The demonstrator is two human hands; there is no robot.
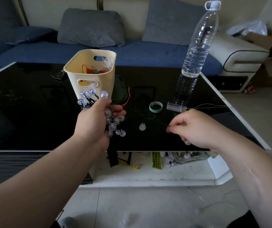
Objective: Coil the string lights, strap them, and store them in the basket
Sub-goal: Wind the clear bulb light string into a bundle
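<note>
My left hand (93, 119) grips a bundle of string lights (113, 123), clear round bulbs on dark wire, with bulbs sticking out above and below the fist. A dark wire runs from the bundle across the table to my right hand (196, 129), which pinches it; one loose bulb (142, 127) hangs on the wire between the hands. A cream plastic basket (89, 76) stands behind my left hand with orange and clear items inside. A green strap loop (156, 107) lies on the black glass table (33, 112).
A clear battery box (176, 107) with thin wires lies right of the strap. A tall water bottle (196, 51) stands at the back right. A green lid (120, 89) and a red tie (127, 99) sit beside the basket. A blue sofa lies beyond; clutter fills the shelf below.
</note>
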